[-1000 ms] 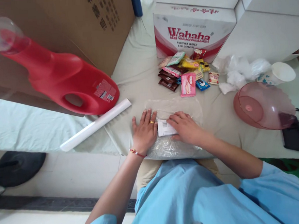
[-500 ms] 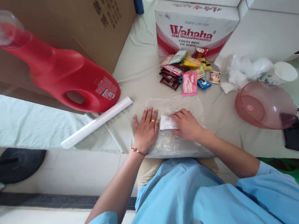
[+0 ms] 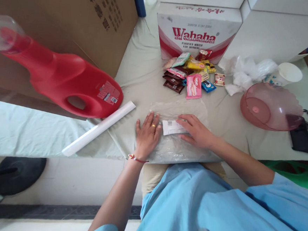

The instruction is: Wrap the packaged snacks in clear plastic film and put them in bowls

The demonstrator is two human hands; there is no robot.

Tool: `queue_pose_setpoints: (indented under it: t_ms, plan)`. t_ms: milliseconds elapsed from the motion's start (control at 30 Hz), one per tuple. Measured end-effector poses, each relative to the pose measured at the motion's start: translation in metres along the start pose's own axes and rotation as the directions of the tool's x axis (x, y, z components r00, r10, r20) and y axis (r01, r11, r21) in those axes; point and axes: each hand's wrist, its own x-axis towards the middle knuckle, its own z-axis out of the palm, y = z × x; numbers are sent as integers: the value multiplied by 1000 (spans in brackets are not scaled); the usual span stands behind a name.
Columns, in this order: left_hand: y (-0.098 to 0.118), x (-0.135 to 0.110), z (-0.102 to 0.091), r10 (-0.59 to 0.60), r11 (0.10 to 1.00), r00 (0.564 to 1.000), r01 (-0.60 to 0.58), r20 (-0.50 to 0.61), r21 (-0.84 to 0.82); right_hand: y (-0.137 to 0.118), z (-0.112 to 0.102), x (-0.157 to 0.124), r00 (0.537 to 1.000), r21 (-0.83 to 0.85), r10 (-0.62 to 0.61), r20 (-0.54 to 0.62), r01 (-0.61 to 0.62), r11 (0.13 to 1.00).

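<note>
A clear plastic bag (image 3: 177,147) lies flat at the near edge of the cloth-covered table, with a white barcode label (image 3: 170,127) on it. My left hand (image 3: 147,136) rests flat on the bag's left side, fingers stretched out, a ring on one finger. My right hand (image 3: 196,131) lies flat on the bag just right of the label, its fingertips touching the label's edge. Neither hand grips anything.
A heap of snack packets (image 3: 190,76) sits beyond the bag in front of a Wahaha carton (image 3: 198,31). A red jug (image 3: 62,83) and white roll (image 3: 98,128) lie left. Right: crumpled plastic (image 3: 248,72), paper cup (image 3: 289,72), pink bowl (image 3: 271,107), black phone (image 3: 300,140).
My right hand has slid a little to the right along the bag, uncovering more of the label. My left hand has stayed flat in place.
</note>
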Motion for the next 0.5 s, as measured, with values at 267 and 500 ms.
queue_pose_setpoints:
  t_ms: [267, 500]
  plan:
    - [-35, -9, -3, 1, 998, 979, -14, -205, -60, -13, 15, -103, 998, 52, -64, -19, 64, 997]
    - [-36, -38, -21, 416, 897, 907, -422, -69, -134, -12, 28, -100, 987, 103, 3, -160, 13, 995]
